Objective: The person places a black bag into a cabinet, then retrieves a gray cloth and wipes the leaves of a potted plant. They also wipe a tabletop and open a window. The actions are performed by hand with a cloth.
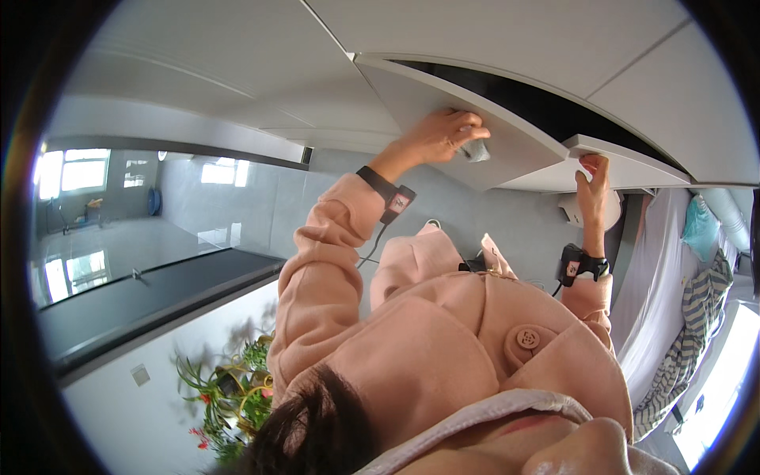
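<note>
Two white cabinet doors stand ajar before me, with a dark gap behind their edges. My left hand (448,135) is at the face of the left cabinet door (409,89) and holds a bunched grey cloth (475,151), part of it hanging below the fingers. Further right, my right hand (594,178) grips the edge of the right cabinet door (632,164), fingers curled at its corner. Dark straps with small devices circle both wrists, over pink sleeves.
More white cabinet panels (534,29) run along the front. A glass partition (196,196) with a dark frame stands at left, above a flowering plant (237,392). A white rounded object (594,209) is on the grey floor (332,178). At right lie a striped cloth (689,320) and a turquoise pillow (700,227).
</note>
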`<state>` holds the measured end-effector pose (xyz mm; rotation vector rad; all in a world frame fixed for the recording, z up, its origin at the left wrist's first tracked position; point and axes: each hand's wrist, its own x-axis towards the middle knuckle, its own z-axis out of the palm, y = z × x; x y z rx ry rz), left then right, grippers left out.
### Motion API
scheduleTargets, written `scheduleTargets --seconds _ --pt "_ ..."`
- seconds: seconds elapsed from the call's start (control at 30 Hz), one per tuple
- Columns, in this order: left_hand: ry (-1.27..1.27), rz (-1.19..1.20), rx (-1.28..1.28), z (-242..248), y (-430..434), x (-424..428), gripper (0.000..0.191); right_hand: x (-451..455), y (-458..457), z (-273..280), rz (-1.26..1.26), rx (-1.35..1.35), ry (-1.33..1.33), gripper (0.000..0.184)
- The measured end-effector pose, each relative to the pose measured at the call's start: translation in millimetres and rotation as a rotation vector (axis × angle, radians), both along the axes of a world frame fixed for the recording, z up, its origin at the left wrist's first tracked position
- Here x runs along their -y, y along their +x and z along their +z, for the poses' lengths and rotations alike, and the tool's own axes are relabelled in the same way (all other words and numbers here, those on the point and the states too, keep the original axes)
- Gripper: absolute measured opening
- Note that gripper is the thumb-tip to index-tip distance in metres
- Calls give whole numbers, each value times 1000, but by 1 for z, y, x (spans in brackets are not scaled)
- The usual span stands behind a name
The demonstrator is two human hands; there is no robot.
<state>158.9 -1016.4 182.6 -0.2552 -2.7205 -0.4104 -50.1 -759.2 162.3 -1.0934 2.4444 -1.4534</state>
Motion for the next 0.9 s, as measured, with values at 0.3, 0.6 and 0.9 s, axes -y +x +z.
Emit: scheduleTargets --seconds 0.3,0.6,0.9 --pt "11 164 7 4 -27 -6 43 40 9 8 -84 -247 118 40" --pt "-152 282 35 12 -37 -11 46 63 -9 2 -396 -443 189 32" --pt "335 265 134 -5 28 6 49 54 -35 1 -215 -659 363 38"
